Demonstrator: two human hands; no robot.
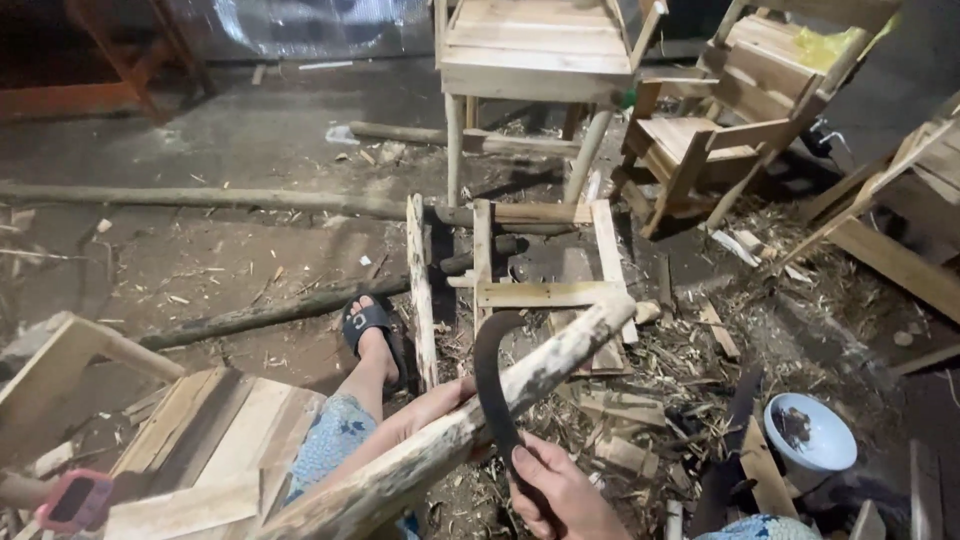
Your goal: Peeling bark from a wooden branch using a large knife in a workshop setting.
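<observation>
We see a rough, pale wooden pole (470,425) slanting across the lower middle of the view, its cut end raised toward the upper right and its lower end running off the bottom edge. A curved dark blade (490,385) arcs over the pole and rests against its bark. The right hand (560,495) is clenched around the blade's handle, just below the pole. The left hand (440,400) lies under and behind the pole, mostly hidden by it; we cannot tell whether its fingers close on the wood or only brace it.

Beyond the pole, a foot in a dark sandal (368,325) rests on the dirt floor (230,150), beside a flat wooden frame (545,270) lying among shavings and offcuts. A stack of planks (215,430) sits at lower left, with a pink-edged object (75,500) near it. At lower right a pale blue bowl (815,440) holds some dark bits. Long thin logs (200,197) lie across the floor farther off, and unfinished wooden chairs (540,50) stand at the top, one tipped on its side at upper right.
</observation>
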